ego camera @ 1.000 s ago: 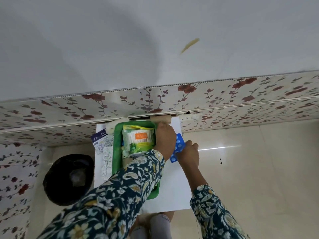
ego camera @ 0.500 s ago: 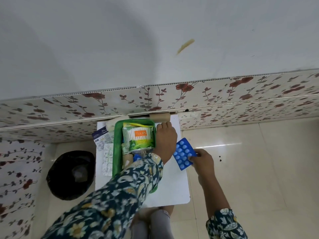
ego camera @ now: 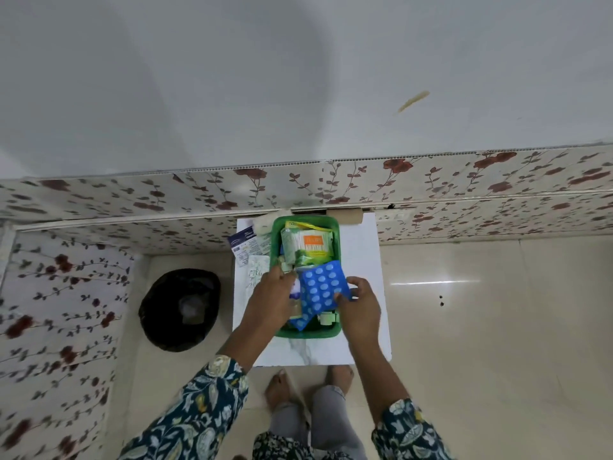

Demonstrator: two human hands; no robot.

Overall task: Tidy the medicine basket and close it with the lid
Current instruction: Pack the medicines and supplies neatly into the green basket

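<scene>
A green medicine basket [ego camera: 277, 227] sits on a small white table [ego camera: 360, 247] against the wall. Inside it lies a green and orange packet [ego camera: 306, 245] toward the back. My right hand [ego camera: 360, 305] holds a blue blister strip [ego camera: 321, 290] of white pills over the front half of the basket. My left hand [ego camera: 272, 293] rests on the basket's left side, fingers touching the strip's left edge. Other small items lie under the strip, mostly hidden.
Loose leaflets and a silver blister strip [ego camera: 253, 257] lie on the table left of the basket. A brown roll [ego camera: 345, 215] sits at the table's back edge. A black bin [ego camera: 180, 307] stands on the floor to the left. My feet [ego camera: 308, 383] are below the table.
My right hand has brought the blue blister strip from the table's right side over the basket. My left hand has moved from the basket's right rim to its left side.
</scene>
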